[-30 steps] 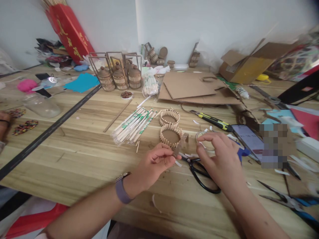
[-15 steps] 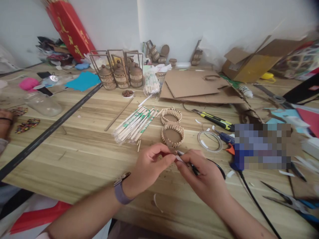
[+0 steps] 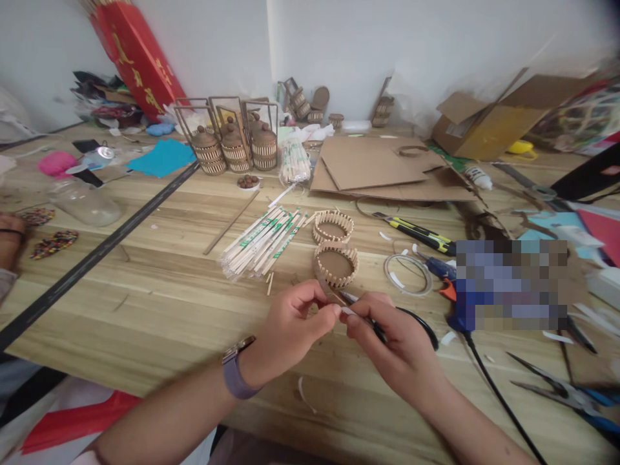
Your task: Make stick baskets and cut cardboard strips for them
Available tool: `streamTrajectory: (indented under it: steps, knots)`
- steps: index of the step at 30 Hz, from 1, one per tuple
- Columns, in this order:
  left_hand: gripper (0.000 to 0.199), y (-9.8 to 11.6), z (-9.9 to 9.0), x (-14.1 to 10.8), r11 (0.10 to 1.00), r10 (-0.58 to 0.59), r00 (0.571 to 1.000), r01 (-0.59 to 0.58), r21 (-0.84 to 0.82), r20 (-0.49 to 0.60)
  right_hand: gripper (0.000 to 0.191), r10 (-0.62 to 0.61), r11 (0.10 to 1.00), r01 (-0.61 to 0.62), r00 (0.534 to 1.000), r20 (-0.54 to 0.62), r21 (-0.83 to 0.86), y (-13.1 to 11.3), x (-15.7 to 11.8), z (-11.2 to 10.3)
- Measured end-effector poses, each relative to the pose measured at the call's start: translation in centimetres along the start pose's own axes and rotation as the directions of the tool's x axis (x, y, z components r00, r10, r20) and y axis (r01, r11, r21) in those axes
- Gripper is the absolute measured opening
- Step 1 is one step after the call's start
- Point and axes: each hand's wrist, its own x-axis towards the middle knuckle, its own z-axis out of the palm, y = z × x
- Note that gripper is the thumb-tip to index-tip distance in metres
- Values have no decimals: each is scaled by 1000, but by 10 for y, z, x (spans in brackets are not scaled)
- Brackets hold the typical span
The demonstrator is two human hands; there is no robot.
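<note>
My left hand [image 3: 295, 326] is closed in a pinch on a thin brown strip [image 3: 322, 281], which rises past the fingertips. Black-handled scissors [image 3: 427, 328] lie in my right hand [image 3: 400, 345], mostly covered by the fingers. Thumb and forefinger of that hand also pinch a small white piece [image 3: 347, 311] at the strip's end, close to the left fingertips. Just beyond my hands stands a round cardboard base ringed with short sticks [image 3: 356, 270]. A second stick-ringed round [image 3: 317, 231] touches it from behind.
Left of the rounds lies a bundle of wrapped sticks [image 3: 261, 242]. To the right are a tape roll [image 3: 429, 284], a yellow-black cutter [image 3: 419, 234], a blue glue gun [image 3: 462, 310] and pliers [image 3: 564, 391]. Small lidded baskets [image 3: 264, 148] stand behind. Another person's hand [image 3: 10, 232] rests far left.
Both hands have shifted slightly downward, toward me, with the brown strip and scissors. The strip's upper part now shows more clearly against the front round. Everything on the table stays put.
</note>
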Motion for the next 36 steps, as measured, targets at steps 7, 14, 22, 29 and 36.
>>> streamTrajectory:
  steps: [7,14,22,29,36]
  knots:
    - [15,-4,0,-2,992,57,995,-47,116,-77,8,-103,984,85,989,-107,-157,5,-3,1]
    - [18,-5,3,-4,981,66,983,-32,192,-174,5,-276,909,149,915,-293,-389,-3,-9,6]
    - [14,-4,8,-7,956,168,980,-135,261,-110,5,-73,969,1,956,-284,-248,-1,-6,5]
    - [18,-9,7,-6,938,190,978,-155,310,-88,8,-63,974,-4,957,-284,-229,-2,-7,7]
    - [15,-8,9,-8,952,172,982,-144,271,-80,9,-89,970,18,954,-287,-243,-2,-7,10]
